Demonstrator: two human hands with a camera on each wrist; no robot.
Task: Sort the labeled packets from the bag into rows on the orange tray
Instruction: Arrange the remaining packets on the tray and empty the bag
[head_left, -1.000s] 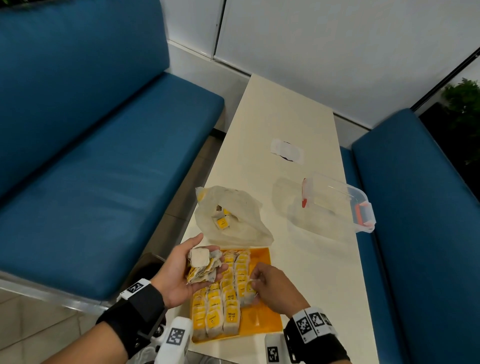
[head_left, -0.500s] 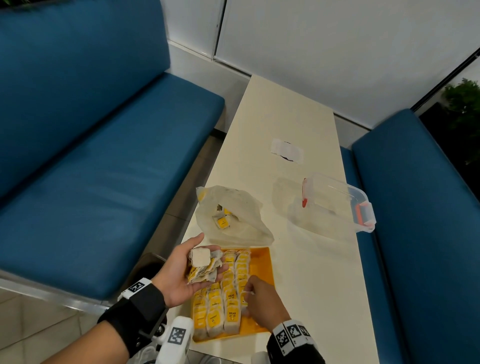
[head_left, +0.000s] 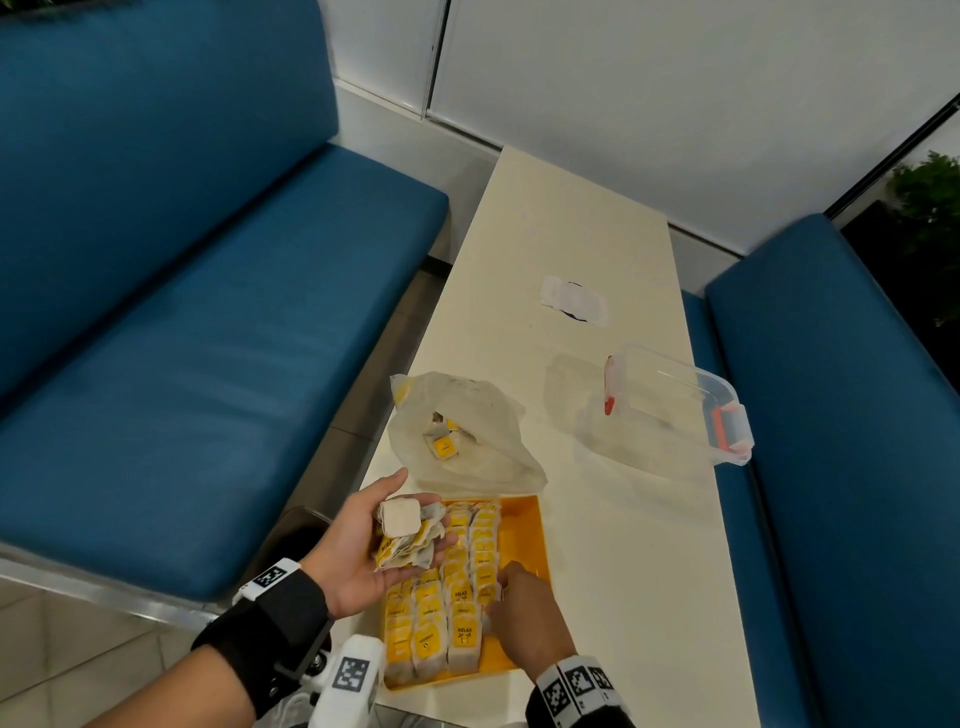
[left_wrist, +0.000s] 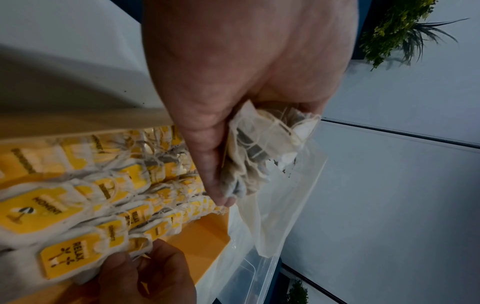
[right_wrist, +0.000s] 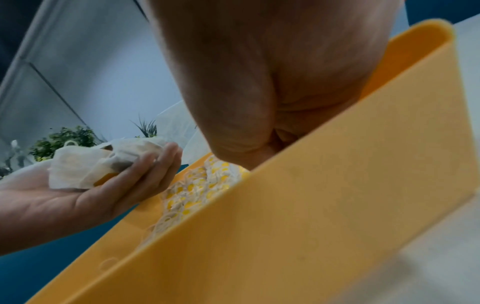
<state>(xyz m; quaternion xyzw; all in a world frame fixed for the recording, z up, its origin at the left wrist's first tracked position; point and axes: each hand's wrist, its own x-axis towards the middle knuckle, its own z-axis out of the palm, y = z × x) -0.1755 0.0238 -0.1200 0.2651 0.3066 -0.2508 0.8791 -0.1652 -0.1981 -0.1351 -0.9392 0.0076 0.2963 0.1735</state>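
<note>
Low in the frame, the left hand (head_left: 363, 540) lies palm up and cups a crumpled bundle of papery packets (head_left: 410, 535), fingers loosely curved around it. Just right of it, the right hand (head_left: 524, 618) bends its fingertips on the yellow-labelled packet rows (head_left: 457, 587) in the smooth rectangular orange tray (head_left: 524, 525); a pinch cannot be told. Above the tray lies the thin wrinkled plastic bag (head_left: 467, 431).

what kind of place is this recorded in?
Probably a café or canteen booth: blue padded benches on both sides of a narrow cream table, set against a plain white wall, with a potted plant behind.
</note>
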